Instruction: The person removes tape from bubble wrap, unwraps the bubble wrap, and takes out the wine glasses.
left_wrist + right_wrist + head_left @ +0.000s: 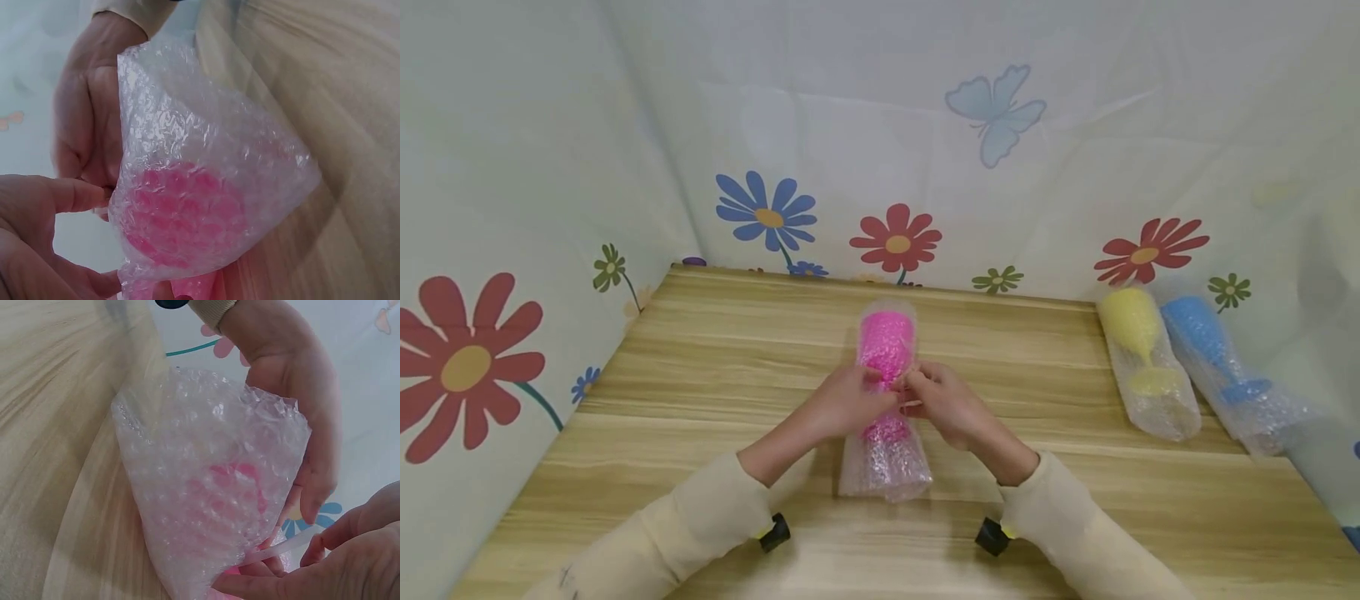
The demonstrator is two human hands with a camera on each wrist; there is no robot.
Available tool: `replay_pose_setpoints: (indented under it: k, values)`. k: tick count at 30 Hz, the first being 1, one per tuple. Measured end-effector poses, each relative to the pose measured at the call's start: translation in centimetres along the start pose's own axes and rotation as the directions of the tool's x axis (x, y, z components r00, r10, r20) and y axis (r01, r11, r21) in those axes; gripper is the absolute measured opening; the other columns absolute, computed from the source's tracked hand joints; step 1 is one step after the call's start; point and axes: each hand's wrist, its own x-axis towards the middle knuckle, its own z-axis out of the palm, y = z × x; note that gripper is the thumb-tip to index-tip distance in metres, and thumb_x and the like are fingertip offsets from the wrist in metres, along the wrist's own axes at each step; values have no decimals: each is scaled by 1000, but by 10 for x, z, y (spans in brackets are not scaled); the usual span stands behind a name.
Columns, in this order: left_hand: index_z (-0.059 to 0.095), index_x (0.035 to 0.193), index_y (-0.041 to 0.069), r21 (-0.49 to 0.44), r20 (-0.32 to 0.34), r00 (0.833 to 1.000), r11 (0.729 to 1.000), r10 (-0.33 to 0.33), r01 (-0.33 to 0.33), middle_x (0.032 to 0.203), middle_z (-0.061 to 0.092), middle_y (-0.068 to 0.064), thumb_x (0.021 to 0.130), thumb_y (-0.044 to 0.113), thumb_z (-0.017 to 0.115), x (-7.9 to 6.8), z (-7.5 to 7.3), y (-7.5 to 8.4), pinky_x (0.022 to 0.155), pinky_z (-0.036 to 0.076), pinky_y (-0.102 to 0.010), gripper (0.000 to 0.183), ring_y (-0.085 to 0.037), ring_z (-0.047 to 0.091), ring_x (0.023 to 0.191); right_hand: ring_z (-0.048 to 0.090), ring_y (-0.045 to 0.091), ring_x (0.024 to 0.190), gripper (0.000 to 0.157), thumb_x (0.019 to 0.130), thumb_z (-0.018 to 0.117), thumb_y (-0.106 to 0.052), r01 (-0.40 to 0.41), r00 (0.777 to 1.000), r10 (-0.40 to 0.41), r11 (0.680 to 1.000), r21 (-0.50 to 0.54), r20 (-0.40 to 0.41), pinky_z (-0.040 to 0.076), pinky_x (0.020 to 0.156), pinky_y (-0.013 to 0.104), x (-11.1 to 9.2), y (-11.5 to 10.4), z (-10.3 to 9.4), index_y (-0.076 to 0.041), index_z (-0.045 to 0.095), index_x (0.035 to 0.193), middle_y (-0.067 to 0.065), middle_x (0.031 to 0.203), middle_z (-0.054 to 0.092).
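Note:
A pink goblet (887, 333) in a bubble-wrap bag (887, 479) lies on the table, its foot and the bag's loose end toward me. My left hand (859, 404) grips the wrapped goblet around the stem from the left. On the other side, my right hand (946, 404) pinches a thin translucent strip (284, 546) between thumb and fingers, close against the wrap at the stem. In the left wrist view, the goblet's round pink base (187, 212) shows through the bubbles. Where the strip passes around the stem is hidden by fingers and wrap.
On the right side of the table (730, 333) lie a bubble-wrapped yellow goblet (1131, 321) and a bubble-wrapped blue goblet (1198, 329), side by side. A white cloth (850, 108) printed with flowers and a butterfly hangs behind the table and along its sides.

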Motion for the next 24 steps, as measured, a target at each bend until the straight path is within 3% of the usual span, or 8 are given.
replay_pose_setpoints:
  k: [3,5,9,12,18,24]
  values:
    - [67,116,-3,13,-9,1000,1000,-15,15,95,64,-16,93,33,73,2,1,3,50,44,-26,43,-16,53,65,61,20,96,27,107,35,-7,4,1000,-4,1000,21,-4,53,97,43,0,1,0,12,54,107,11,96,61]
    - [65,110,-1,36,-17,1000,999,-21,22,91,56,-13,92,33,77,1,3,4,49,45,-26,41,-17,53,64,62,25,101,30,108,34,-8,8,1000,-8,1000,23,-1,53,97,42,-2,1,0,13,55,110,16,102,63]
    - [58,126,-4,87,-40,998,995,-51,54,118,52,-14,88,36,83,-1,5,4,62,54,-32,60,-23,60,85,61,37,114,36,108,32,-9,47,999,-47,998,51,6,52,101,47,-7,1,-6,19,54,115,29,115,63]
    - [53,138,-7,104,-35,998,993,-49,53,131,51,-19,89,35,82,-1,4,2,73,57,-36,71,-25,60,94,61,38,116,36,108,32,-8,85,996,-86,991,103,1,48,105,52,-11,1,-14,21,52,117,30,117,61]
    - [51,142,-9,79,-14,1000,996,-28,29,132,51,-22,90,29,81,0,-1,-4,78,60,-37,71,-27,61,100,60,33,112,29,106,36,-6,124,991,-118,986,110,-58,51,102,45,-23,7,-34,15,56,105,24,116,60]
    - [48,145,-9,51,2,999,998,-34,34,138,49,-23,92,29,79,-4,-6,-7,81,59,-37,71,-27,60,105,68,18,89,27,107,40,-8,68,996,-65,997,42,-67,57,90,37,-35,17,-63,12,58,105,12,94,67]
